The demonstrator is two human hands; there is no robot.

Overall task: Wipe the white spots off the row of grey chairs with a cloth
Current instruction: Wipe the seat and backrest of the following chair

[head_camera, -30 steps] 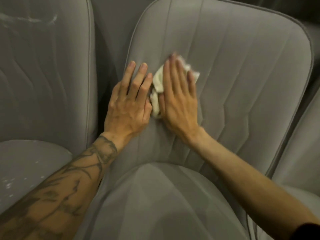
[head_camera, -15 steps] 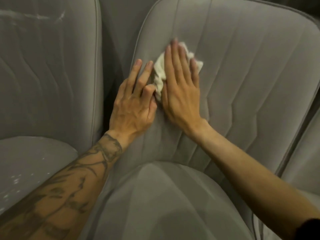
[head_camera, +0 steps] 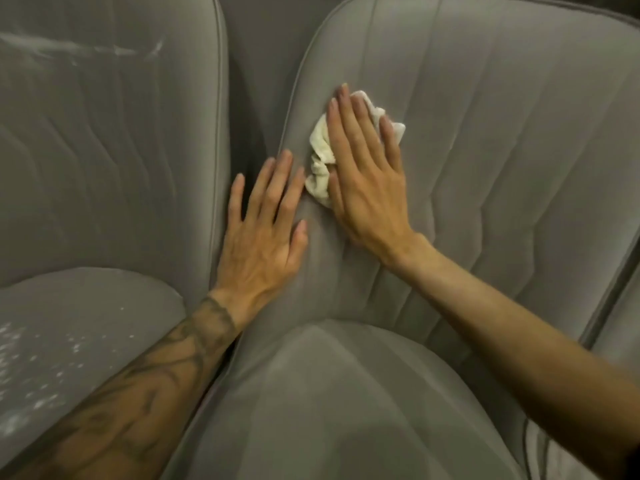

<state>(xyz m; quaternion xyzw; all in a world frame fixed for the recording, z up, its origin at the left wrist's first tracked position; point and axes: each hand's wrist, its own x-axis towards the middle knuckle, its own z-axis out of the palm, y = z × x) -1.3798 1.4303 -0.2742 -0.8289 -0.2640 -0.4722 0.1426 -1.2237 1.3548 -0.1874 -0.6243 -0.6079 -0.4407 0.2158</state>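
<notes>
My right hand (head_camera: 367, 174) lies flat with straight fingers on a crumpled white cloth (head_camera: 320, 161) and presses it against the backrest of the middle grey chair (head_camera: 485, 133). Parts of the cloth stick out to the left of the palm and past the fingertips. Just below and to the left, my left hand (head_camera: 263, 233) rests flat with spread fingers on the same backrest near its left edge, holding nothing. The chair to the left (head_camera: 104, 168) carries a white smear (head_camera: 79, 48) high on its backrest and white spots (head_camera: 38, 368) on its seat.
A dark gap (head_camera: 249, 116) separates the left and middle backrests. The edge of a third grey chair (head_camera: 616, 323) shows at the far right. The middle chair's seat cushion (head_camera: 329, 403) fills the lower centre.
My right hand has slid the cloth up and to the right on the backrest. My left hand has dropped a little lower and apart from the right hand, fingers more spread.
</notes>
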